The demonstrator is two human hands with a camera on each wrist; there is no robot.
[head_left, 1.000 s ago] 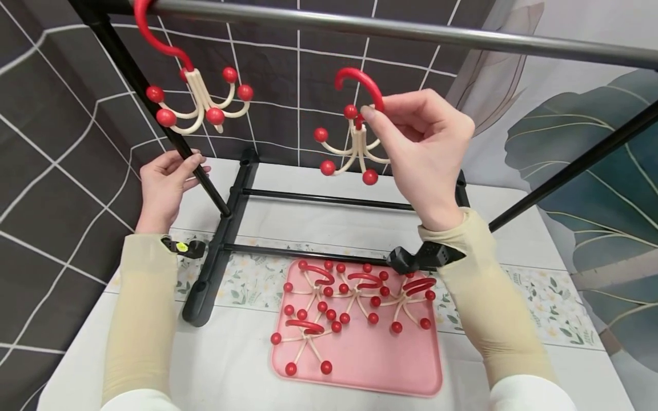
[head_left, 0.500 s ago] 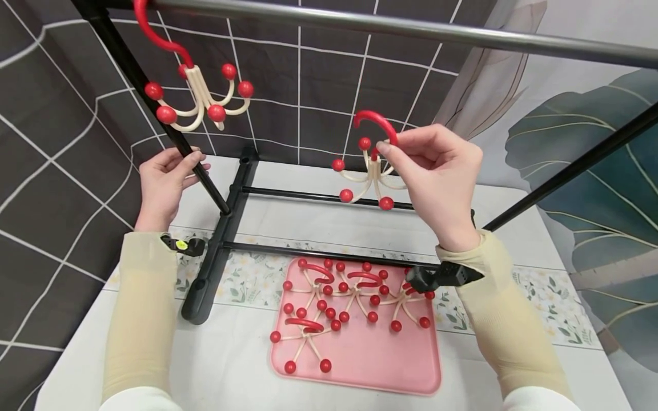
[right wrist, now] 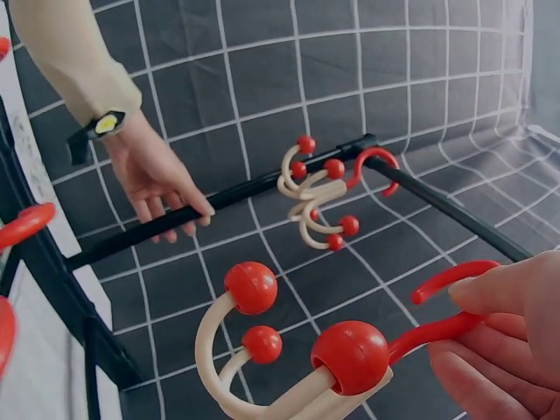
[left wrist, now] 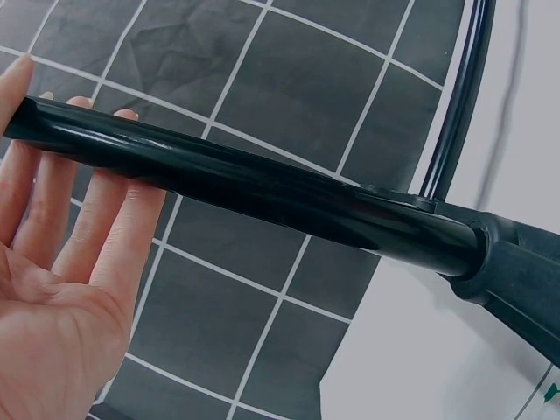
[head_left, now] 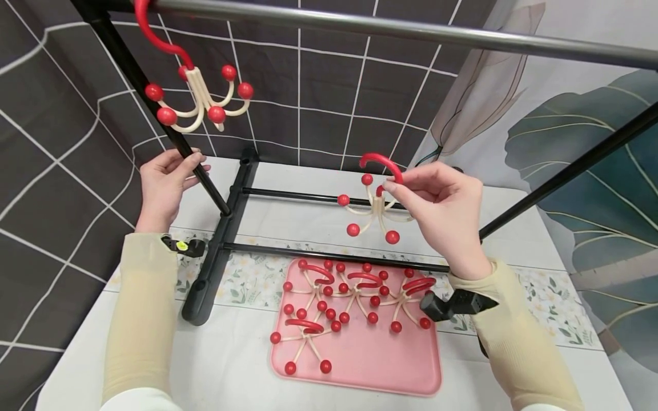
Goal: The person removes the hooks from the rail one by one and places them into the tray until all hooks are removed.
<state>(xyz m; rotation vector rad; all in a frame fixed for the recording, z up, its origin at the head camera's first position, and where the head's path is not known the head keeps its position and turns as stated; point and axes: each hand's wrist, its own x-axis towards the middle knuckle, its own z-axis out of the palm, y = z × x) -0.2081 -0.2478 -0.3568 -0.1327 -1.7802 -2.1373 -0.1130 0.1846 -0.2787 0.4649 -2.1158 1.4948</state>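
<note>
My right hand (head_left: 444,205) pinches the red hook of a multi-arm hanger (head_left: 378,205) between thumb and fingers. Cream arms tipped with red balls spread below that hook, above the rack's lower bars. In the right wrist view this hanger (right wrist: 350,354) looms large, hook toward the fingertips. My left hand (head_left: 167,182) holds the black upright post (head_left: 208,185) of the rack, thumb on one side and fingers behind. The left wrist view shows the fingers against the post (left wrist: 245,179). A second hanger (head_left: 200,100) hangs by its red hook from the top rail (head_left: 329,20) at the left.
A pink tray (head_left: 380,365) lies on the white table in front of the rack, with several more red-and-cream hangers (head_left: 307,334) on it. Black lower bars (head_left: 319,251) cross behind the tray. A slanted black post (head_left: 565,171) stands at right, beside a leaf-patterned curtain (head_left: 606,142).
My right hand has come down and slightly right with the hanger, away from the top rail toward the table. The left hand stays on the post.
</note>
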